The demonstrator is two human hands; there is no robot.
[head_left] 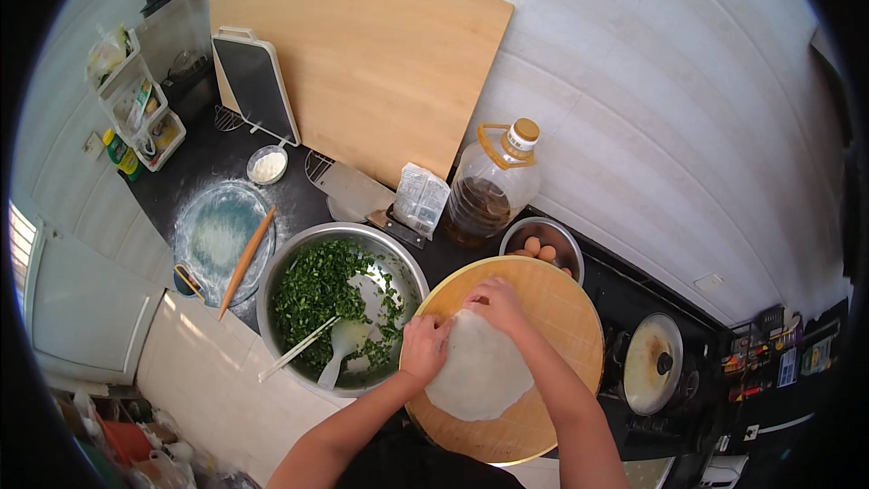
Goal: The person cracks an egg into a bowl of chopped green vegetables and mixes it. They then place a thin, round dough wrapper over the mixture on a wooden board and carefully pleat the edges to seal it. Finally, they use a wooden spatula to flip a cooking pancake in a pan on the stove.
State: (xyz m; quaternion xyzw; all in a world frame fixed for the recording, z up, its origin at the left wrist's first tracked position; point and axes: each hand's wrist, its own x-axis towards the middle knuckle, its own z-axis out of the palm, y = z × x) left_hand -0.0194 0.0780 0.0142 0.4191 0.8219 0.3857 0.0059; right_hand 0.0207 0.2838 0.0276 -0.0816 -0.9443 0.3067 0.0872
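Note:
A thin round sheet of dough (480, 376) lies on a round yellow woven tray (566, 335) in front of me. My left hand (424, 349) has its fingers closed on the sheet's upper left edge. At its far edge, the bent fingers of my right hand (494, 302) pinch the dough; the fingertips are partly hidden. Left of the tray stands a large steel bowl (264, 308) of chopped greens (315, 282). A pale rice paddle (337, 358) and a pair of chopsticks (294, 352) rest in that bowl, untouched.
A floured round board (201, 231) with a wooden rolling pin (246, 263) sits at far left, near a small bowl of flour (267, 166). Behind the tray are an oil jug (484, 195) and a bowl of eggs (546, 252). A lidded pan (650, 371) stands on the right.

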